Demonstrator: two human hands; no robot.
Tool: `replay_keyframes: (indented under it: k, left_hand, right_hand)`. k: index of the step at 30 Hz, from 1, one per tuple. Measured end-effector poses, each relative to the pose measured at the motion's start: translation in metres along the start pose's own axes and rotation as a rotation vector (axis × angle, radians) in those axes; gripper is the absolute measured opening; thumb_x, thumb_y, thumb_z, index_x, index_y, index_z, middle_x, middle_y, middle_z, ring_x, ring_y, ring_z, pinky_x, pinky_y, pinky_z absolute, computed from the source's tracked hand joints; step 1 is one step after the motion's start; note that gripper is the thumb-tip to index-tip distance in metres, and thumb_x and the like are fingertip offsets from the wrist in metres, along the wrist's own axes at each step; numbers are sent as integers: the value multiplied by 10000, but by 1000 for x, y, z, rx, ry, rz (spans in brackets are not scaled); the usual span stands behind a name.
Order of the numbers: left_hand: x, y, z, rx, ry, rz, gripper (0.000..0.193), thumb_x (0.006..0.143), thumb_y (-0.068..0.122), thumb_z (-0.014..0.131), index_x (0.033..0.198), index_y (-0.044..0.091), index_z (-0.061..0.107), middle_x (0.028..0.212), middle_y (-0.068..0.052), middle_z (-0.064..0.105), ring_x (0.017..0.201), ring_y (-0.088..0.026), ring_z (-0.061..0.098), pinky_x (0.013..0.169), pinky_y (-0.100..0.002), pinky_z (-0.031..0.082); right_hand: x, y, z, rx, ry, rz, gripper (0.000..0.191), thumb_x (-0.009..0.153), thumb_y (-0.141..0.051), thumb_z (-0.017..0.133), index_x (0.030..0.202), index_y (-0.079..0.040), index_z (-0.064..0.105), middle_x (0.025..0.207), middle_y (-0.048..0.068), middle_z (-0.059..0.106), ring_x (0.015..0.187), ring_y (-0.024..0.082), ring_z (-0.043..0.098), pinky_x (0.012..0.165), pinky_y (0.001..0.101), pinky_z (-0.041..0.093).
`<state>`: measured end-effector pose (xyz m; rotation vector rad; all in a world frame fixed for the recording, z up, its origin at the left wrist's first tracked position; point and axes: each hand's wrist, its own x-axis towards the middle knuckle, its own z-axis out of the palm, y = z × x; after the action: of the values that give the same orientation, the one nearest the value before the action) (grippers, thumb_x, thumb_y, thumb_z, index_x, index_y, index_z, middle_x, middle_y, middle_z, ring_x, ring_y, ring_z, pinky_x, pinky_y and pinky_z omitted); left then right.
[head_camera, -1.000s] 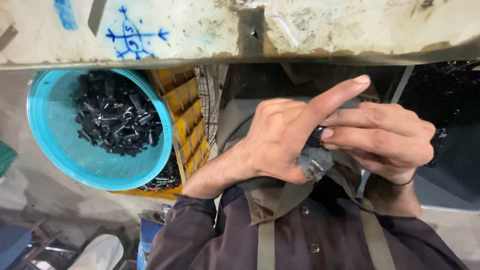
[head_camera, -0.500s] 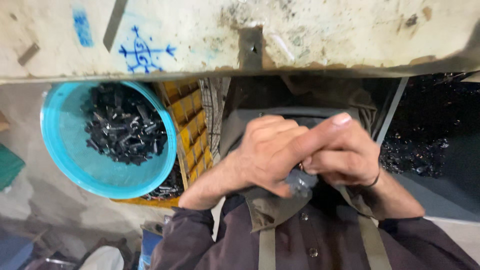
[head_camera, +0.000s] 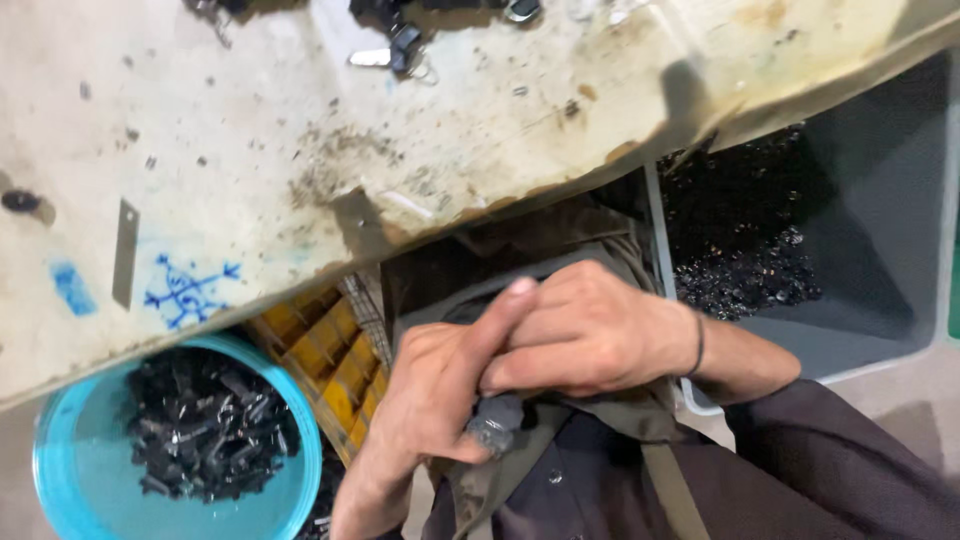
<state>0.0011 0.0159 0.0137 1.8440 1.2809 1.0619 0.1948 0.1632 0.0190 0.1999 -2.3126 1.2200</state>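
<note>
A worn, stained workbench top (head_camera: 420, 150) with a blue scribble fills the upper view; below its edge sit a blue plastic bowl (head_camera: 60, 480) of small black parts (head_camera: 205, 430), a yellow crate (head_camera: 325, 365) and, at the other side, a grey bin (head_camera: 880, 250) holding more black pieces.

Both hands meet close to the chest, under the bench edge. The left hand (head_camera: 430, 400) is turned thumb-up, its forefinger stretched up across the right hand's knuckles, its lower fingers curled around a small dark grey part (head_camera: 495, 425) that peeks out below. The right hand (head_camera: 590, 330), a thin black band at the wrist, lies over the left with fingers bent down onto the same part. So the 2 hands press together on 1 piece; how much of it each grips is hidden.

Risk, as I judge it: the part is small and mostly covered, held over the lap between bowl and bin. If either hand slackens or the pressing slips sideways, it could drop into clothing or onto the floor, or a fingertip could get nipped between the mating pieces.
</note>
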Motion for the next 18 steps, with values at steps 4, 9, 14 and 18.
replay_keyframes:
  k: [4, 9, 14, 18]
  left_hand:
    - [-6, 6, -1, 589, 89, -40, 793, 838, 130, 776, 1527, -26, 416, 858, -59, 610, 706, -265, 616, 634, -418, 476]
    - [-65, 20, -48, 875, 34, -711, 780, 730, 79, 707, 1488, 131, 533, 893, -124, 618, 808, -325, 637, 697, -439, 525]
    - [-107, 25, -90, 1336, 12, -1047, 768, 819, 258, 736, 1499, 6, 481, 1450, -237, 544, 1367, -435, 448, 1077, -561, 372]
    - [-22, -32, -105, 1001, 189, -560, 566, 1032, 261, 673, 1499, -3, 493, 1564, -189, 504, 1482, -383, 444, 1238, -517, 367]
  right_hand:
    - [15, 2, 25, -64, 70, 171, 156, 882, -111, 757, 1029, -63, 730, 812, 63, 626, 711, 234, 634, 579, 386, 499]
    - [8, 2, 35, 677, 193, 538, 237, 920, -67, 765, 1156, -46, 759, 902, 51, 736, 663, 107, 654, 542, 329, 524]
    - [-24, 22, 27, 1487, 1345, 761, 232, 988, -52, 547, 1203, -133, 580, 1155, 123, 706, 1076, 214, 762, 656, 254, 600]
    - [-25, 25, 41, 1870, 812, 676, 215, 1109, -92, 503, 1301, -13, 559, 1039, 206, 701, 925, 234, 745, 594, 255, 574]
